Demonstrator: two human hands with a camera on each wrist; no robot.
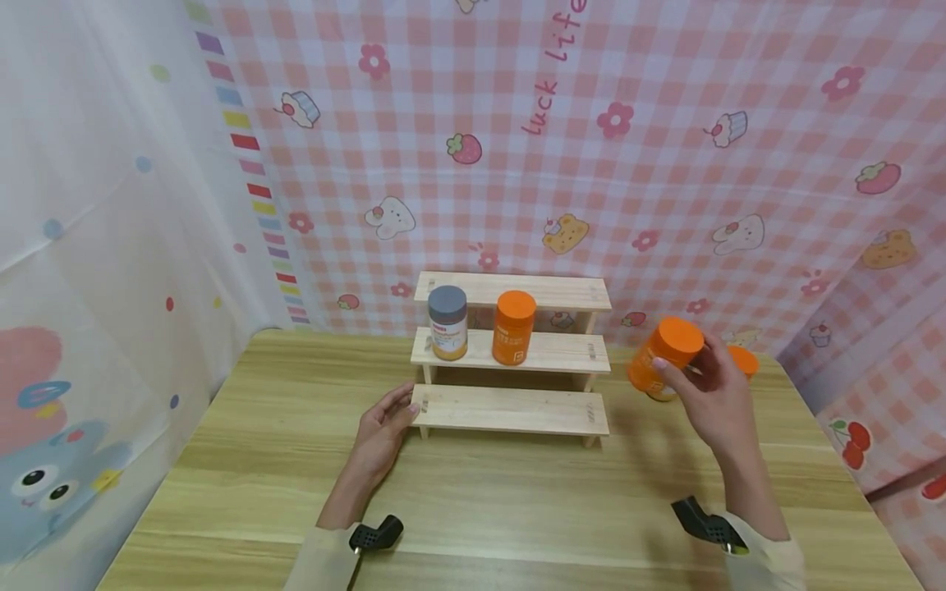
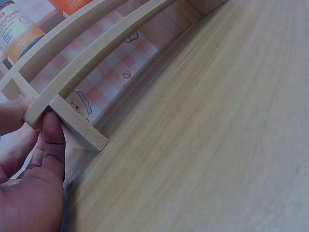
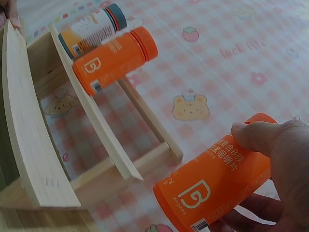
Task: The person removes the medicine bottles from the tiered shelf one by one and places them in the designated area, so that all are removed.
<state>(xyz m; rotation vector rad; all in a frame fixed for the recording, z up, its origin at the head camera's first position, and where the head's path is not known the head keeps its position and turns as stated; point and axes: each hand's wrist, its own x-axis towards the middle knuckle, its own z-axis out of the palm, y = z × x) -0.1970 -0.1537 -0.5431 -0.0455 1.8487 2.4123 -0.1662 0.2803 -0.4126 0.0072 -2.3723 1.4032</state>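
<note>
Cream fabric sleeves (image 1: 769,565) lie nearest. The right hand (image 1: 715,398) clamps thumb and fingers around 1 orange cylindrical bottle (image 1: 650,361), long axis tilted lid-rightward, right of the 3-tier pale wooden shelf (image 1: 557,353); the left hand (image 1: 383,427) pinches its lowest board (image 1: 510,410).

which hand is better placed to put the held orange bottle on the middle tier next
Probably the right hand: it grips the orange bottle near the bare right end of the middle tier. The left hand holds the left end of the bottom tier.
</note>
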